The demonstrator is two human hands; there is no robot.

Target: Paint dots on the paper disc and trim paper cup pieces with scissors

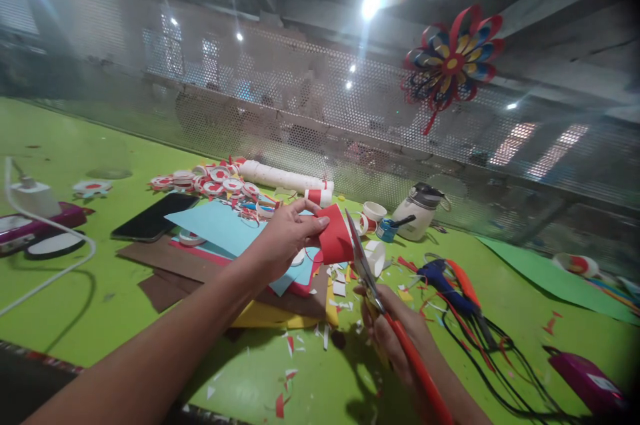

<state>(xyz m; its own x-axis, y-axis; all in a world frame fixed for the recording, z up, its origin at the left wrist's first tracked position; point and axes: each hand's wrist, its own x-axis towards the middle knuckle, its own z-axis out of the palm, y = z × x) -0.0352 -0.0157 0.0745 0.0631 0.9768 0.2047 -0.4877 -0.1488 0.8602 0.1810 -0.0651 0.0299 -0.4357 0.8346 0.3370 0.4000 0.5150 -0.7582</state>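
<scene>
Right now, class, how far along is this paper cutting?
Done: a pile of red-and-white rings lies behind the phone. In hand: the left hand holds a red paper piece while the right hand works scissors at its edge. Left: uncut blue and brown sheets.

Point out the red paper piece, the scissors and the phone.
red paper piece (336, 236), head view, middle of the sheet.
scissors (361, 258), head view, on the blades.
phone (154, 217), head view, centre of the dark screen.
</scene>
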